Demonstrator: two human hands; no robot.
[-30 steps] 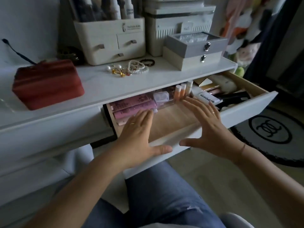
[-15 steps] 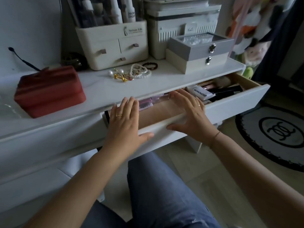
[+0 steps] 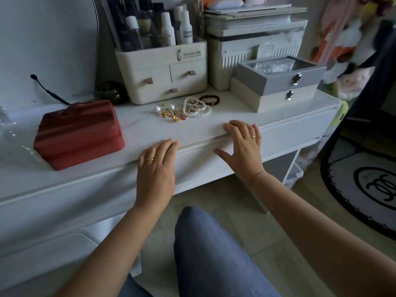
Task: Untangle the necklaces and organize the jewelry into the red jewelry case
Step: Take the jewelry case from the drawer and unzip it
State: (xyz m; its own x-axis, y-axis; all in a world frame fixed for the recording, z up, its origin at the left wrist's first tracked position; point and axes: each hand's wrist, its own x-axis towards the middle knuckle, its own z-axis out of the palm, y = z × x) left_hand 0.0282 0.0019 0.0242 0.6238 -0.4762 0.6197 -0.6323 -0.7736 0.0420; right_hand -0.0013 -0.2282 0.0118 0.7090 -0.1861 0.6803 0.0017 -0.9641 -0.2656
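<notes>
On your tabletop (image 3: 225,116), the jewelry case (image 3: 79,133) sits at the left. The jewelry pile (image 3: 184,110) lies to its right, just before the drawer organizer (image 3: 162,82).

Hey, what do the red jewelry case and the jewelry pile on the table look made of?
Red jewelry case: looks like matte fabric or faux leather; soft dull sheen, no hard glare. White bead bracelets: pearl-like beads, glossy; real or plastic, can't tell. Gold pieces: shiny yellow metal; gold or plated, unclear.

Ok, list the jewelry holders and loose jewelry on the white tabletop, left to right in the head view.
Red fabric jewelry case → tangled pile of pearl and gold jewelry → grey glass-lidded box stacked on a beige box.
</notes>
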